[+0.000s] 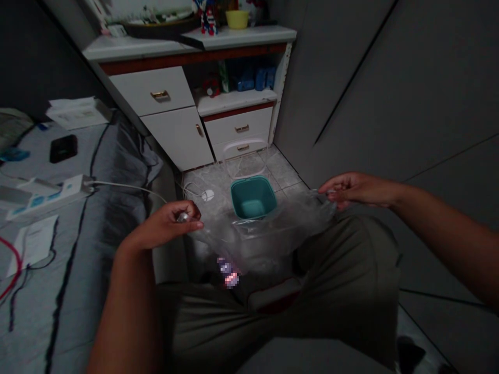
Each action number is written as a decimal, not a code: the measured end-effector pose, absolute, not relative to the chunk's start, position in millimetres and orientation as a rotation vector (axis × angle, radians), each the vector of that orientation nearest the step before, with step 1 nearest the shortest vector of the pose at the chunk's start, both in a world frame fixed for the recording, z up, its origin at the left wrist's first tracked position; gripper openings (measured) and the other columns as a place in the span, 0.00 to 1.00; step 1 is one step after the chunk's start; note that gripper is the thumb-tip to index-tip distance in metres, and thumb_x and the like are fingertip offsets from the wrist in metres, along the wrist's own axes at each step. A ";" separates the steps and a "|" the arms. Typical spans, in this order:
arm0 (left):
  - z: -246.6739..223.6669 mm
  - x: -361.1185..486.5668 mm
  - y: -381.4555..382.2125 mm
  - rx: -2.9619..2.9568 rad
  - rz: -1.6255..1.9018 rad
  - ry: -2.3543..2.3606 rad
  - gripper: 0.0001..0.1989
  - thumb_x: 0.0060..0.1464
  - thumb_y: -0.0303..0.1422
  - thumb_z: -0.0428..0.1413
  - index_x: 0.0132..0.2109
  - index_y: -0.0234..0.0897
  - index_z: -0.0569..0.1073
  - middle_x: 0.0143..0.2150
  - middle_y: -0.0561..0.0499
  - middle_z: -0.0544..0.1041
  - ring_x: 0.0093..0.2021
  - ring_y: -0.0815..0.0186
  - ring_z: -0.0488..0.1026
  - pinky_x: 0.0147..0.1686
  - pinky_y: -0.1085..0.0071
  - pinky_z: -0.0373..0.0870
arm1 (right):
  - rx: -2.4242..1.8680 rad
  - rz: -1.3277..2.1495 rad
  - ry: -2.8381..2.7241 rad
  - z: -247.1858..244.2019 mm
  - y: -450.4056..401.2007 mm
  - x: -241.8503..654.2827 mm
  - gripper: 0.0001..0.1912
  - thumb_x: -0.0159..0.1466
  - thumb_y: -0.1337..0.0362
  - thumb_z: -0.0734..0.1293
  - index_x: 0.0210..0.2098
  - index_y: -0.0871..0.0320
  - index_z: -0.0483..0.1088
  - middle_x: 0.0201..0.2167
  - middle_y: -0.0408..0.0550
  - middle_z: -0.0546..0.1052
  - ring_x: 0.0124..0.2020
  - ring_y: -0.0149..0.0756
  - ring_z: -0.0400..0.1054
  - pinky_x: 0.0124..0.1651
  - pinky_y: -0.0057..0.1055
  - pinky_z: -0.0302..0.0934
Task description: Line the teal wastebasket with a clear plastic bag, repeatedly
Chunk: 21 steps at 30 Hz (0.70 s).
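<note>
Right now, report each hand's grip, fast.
Left hand: closed, holding the plastic bag and a small shiny thing.
Right hand: closed, pinching the same bag.

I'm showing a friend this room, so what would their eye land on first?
A clear plastic bag stretches across the middle, held between the person's left hand and right hand. Just beyond it, a teal square bin sits on the tiled floor, near a white drawer cabinet.
</note>
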State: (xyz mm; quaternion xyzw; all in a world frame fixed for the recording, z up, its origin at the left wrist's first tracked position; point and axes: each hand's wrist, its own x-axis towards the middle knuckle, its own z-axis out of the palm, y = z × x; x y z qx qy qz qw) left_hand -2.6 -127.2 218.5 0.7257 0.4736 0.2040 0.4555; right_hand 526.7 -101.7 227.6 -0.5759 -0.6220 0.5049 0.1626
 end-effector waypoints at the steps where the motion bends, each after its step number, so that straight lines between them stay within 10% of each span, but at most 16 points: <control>1: 205.4 -1.8 -119.0 1.789 0.477 1.160 0.23 0.54 0.48 0.66 0.29 0.38 0.64 0.30 0.54 0.71 0.32 0.69 0.68 0.33 0.75 0.69 | -1.663 1.509 -1.740 214.1 -97.2 524.0 0.23 0.54 0.52 0.80 0.46 0.54 0.84 0.35 0.52 0.81 0.28 0.35 0.76 0.32 0.32 0.75; 13: 35.0 13.8 -50.9 1.885 -0.118 1.313 0.08 0.47 0.37 0.64 0.33 0.39 0.78 0.35 0.49 0.84 0.38 0.61 0.78 0.40 0.69 0.69 | -2.239 1.468 -2.283 43.3 -28.2 486.1 0.16 0.58 0.70 0.78 0.47 0.66 0.83 0.27 0.51 0.82 0.32 0.40 0.81 0.40 0.33 0.77; 21: -0.9 22.4 -43.7 1.994 -0.421 1.624 0.07 0.56 0.34 0.62 0.42 0.43 0.82 0.47 0.47 0.86 0.47 0.57 0.81 0.39 0.70 0.67 | -2.346 1.360 -2.175 6.4 4.9 484.9 0.22 0.61 0.65 0.79 0.53 0.68 0.81 0.28 0.54 0.82 0.27 0.39 0.77 0.34 0.34 0.75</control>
